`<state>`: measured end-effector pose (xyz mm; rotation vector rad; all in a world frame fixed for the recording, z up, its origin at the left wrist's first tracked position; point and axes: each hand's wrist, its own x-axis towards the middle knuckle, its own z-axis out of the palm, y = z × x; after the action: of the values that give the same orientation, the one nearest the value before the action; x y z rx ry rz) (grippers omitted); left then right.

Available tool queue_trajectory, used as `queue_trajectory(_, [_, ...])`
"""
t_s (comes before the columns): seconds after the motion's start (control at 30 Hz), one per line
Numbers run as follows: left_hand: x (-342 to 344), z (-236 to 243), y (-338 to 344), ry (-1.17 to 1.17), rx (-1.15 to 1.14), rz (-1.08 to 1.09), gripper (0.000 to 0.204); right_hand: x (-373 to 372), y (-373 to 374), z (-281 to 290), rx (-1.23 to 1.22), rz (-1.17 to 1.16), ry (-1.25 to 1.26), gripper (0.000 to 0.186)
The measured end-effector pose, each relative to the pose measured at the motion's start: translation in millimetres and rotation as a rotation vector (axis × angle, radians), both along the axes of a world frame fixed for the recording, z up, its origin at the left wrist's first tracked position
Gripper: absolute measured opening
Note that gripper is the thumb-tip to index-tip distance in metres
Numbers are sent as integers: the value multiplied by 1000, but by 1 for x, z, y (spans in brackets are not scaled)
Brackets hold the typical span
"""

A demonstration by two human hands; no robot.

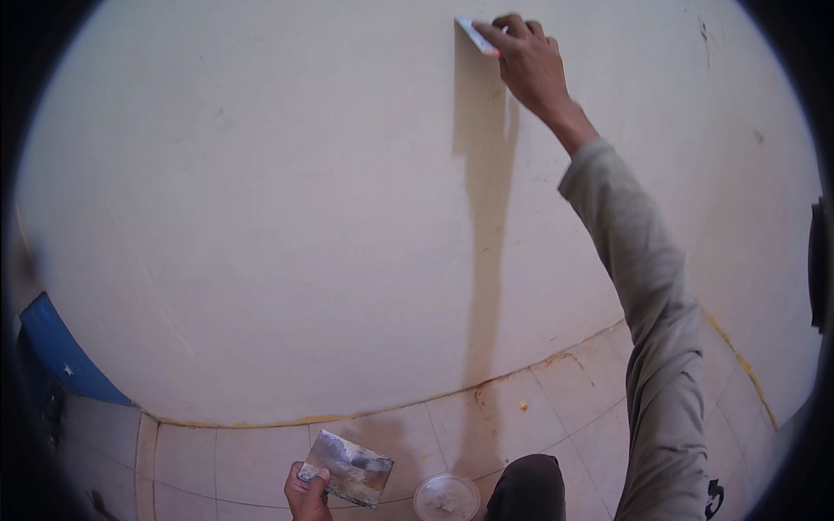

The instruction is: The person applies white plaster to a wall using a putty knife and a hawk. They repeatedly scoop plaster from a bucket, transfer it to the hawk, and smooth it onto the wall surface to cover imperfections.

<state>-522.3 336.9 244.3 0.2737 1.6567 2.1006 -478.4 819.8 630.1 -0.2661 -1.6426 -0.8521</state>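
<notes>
High on the pale wall, my right hand grips a flat scraper, whitish with a reddish lower corner. The scraper is tilted and appears to touch the wall, its face partly hidden by my fingers. Low in the view, my left hand is closed on the corner of a square metal scraper plate with whitish smears. On the floor beside that plate stands a round, shallow tub with whitish paste in it.
Pale tiles cover the floor, with a yellowish line along the wall's foot. My dark-clad knee is at the lower middle. A blue panel stands at the left. Small marks and a yellow crumb show on the tiles.
</notes>
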Motion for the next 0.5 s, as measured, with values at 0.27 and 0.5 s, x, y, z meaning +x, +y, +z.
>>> queue_trajectory(0.27, [-4, -7, -1, 34, -8, -30, 11, 40, 28, -41, 227, -18, -108, 49])
queue_trajectory(0.5, [0, -1, 13, -15, 103, 136, 18, 36, 52, -12, 274, -56, -161, 69])
